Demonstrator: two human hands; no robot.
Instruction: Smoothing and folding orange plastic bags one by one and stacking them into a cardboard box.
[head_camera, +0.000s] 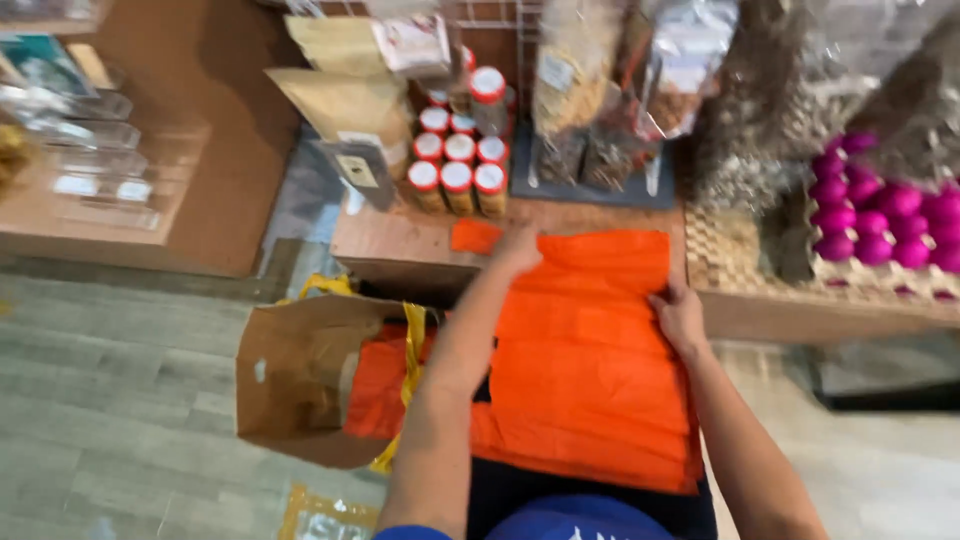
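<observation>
**Asker:** Orange plastic bags, where do they lie, and what are the hands doing?

**Describer:** They form a flat stack hanging over the front edge of a low wooden surface and down toward the person's lap. The left hand lies on the stack's far left corner. The picture is blurred there, so it cannot be told whether that hand presses flat or pinches the plastic. The right hand rests on the stack's right edge, fingers curled over the plastic as if holding the edge.

**Asker:** What sits around the hands?

**Describer:** Just beyond the left hand stands a cluster of small jars with red-and-white lids. Beyond and left of that hand, brown paper pouches lean upright. Below the left forearm, on the floor, an open brown paper bag holds more orange plastic and a yellow strip. Beyond the right hand, clear packets of dried goods stand in a row. To the right of the right hand, bright pink eggs fill a tray, well apart from the bags.
</observation>
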